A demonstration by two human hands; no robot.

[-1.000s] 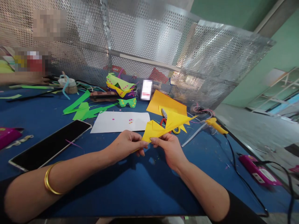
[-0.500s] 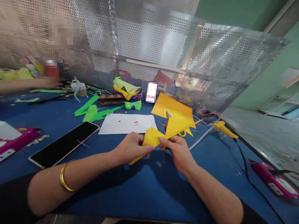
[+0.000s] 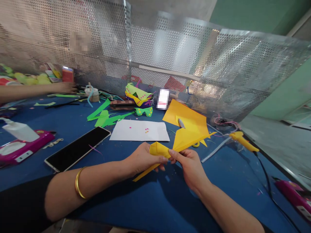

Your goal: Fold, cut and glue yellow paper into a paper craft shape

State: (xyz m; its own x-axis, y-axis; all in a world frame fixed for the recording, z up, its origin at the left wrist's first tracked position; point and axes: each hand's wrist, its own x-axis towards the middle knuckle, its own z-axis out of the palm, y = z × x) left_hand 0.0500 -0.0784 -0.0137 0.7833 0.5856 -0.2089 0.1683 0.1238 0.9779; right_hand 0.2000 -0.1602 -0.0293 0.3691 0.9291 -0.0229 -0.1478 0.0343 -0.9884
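- Folded yellow paper [image 3: 178, 142]: long axis diagonal, tip up-right, tail low-left.
- L hand [image 3: 143, 158], R hand [image 3: 190, 165]: both pinching its middle, paper betw. & above fingers.

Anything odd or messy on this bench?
Mostly craft clutter. Green paper offcuts lie scattered across the blue table, and tiny pink scraps dot the white sheet. The phone lies askew. Both hands, left hand and right hand, pinch the folded yellow paper; nothing looks damaged.
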